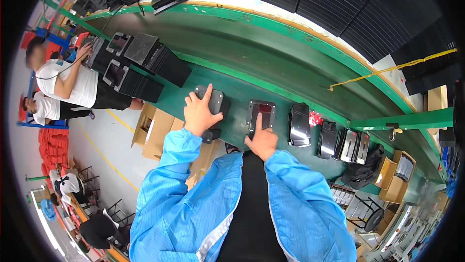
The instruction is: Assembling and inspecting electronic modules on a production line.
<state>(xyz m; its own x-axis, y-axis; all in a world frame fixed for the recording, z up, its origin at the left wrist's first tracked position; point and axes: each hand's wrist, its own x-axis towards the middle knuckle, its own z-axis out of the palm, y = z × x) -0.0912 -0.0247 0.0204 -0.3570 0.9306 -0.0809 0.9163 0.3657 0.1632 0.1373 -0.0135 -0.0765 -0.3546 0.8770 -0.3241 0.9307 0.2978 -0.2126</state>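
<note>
My left hand [198, 115] lies with fingers spread on a black plate with corner holes [217, 98], which seems to top a small stack. Its index finger points away from me and its thumb sticks out to the right. To the right, a black frame [251, 115] with a dark reddish window is on the green bench. My right hand [264, 142] touches that frame, index finger stretched over the window and thumb by the near left corner. The other right fingers look curled. A small black part [211, 136] sits just below my left hand.
Stacks of black frames [140, 85] stand at the left end of the green bench [237, 85]. Several black parts [299, 125] line the right side near a red-and-white bundle [315, 118]. Cardboard boxes [157, 133] are at the left edge. A shelf edge [290, 20] overhangs. A co-worker [68, 83] stands left.
</note>
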